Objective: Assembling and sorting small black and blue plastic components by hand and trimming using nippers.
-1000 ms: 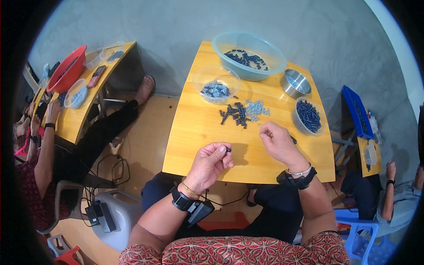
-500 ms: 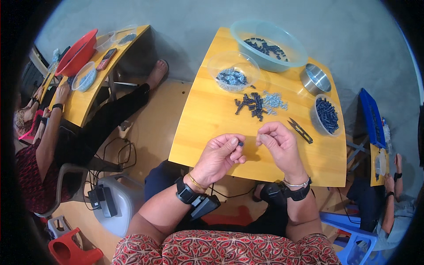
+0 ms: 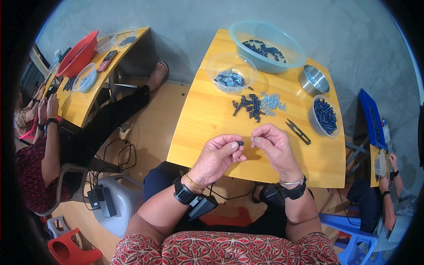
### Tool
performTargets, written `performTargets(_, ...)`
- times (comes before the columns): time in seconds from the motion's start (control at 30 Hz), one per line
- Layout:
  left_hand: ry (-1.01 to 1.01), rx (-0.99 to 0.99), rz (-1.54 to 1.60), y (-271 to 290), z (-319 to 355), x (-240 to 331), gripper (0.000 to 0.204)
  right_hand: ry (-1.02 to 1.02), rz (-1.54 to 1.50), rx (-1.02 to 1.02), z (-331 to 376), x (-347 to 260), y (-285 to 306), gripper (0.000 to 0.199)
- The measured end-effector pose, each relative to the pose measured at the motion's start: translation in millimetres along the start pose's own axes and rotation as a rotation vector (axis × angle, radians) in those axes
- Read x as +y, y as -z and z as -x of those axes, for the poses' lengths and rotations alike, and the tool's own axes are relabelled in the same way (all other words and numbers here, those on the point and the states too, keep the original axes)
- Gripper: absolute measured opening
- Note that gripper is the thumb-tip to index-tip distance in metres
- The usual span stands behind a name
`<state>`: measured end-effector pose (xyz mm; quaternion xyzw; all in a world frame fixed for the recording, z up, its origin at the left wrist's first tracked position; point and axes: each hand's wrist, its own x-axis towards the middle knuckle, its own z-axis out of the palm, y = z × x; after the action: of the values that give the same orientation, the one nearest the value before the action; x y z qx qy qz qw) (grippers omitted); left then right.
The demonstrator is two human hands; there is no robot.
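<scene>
Between the thumb and finger of my left hand (image 3: 222, 153) a small dark plastic piece (image 3: 240, 143) pokes out. My right hand (image 3: 274, 145) is pinched close beside it, around a tiny pale clear piece (image 3: 254, 139) too small to name. A slight gap separates the two hands above the yellow table (image 3: 190, 128). Beyond them lie a pile of dark plastic pieces (image 3: 252, 107) and, touching it, a scatter of small clear pieces (image 3: 273, 101). Black thread snips (image 3: 299, 131) rest to the right of my right hand.
A pale blue basin (image 3: 269, 65), a clear bowl (image 3: 221, 66), a steel bowl (image 3: 309, 84) and a tub of dark pieces (image 3: 325, 115) ring the work area. People sit at tables on both sides; a red basin (image 3: 90, 46) stands on the left one.
My right hand has moved slightly left, bringing its pinched fingertips closer to the dark piece. The dark piece shows more at my left fingertips. The person at left has brought their hands together.
</scene>
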<state>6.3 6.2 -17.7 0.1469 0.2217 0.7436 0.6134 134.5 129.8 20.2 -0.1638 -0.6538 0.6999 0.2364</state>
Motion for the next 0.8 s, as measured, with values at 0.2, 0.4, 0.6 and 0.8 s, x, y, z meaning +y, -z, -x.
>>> performTargets(0.2,-0.028,-0.005,-0.031,-2.0,0.5,-0.3,0.016,-0.006,-0.112,-0.025,-2.7,0.9,-2.7,0.009)
performTargets(0.4,-0.06,0.017,-0.115,-6.0,2.0,-1.1,0.016,-0.006,-0.068,-0.055,-2.9,1.3,-3.5,0.008)
performTargets(0.6,-0.107,-0.004,-0.128,-4.5,0.3,-3.2,0.015,0.024,-0.124,-0.08,-3.0,-3.2,-6.2,0.008)
performTargets(0.8,-0.152,-0.013,-0.114,-2.3,-0.3,-6.3,0.016,0.011,-0.077,-0.071,-2.4,-2.4,-2.4,0.008)
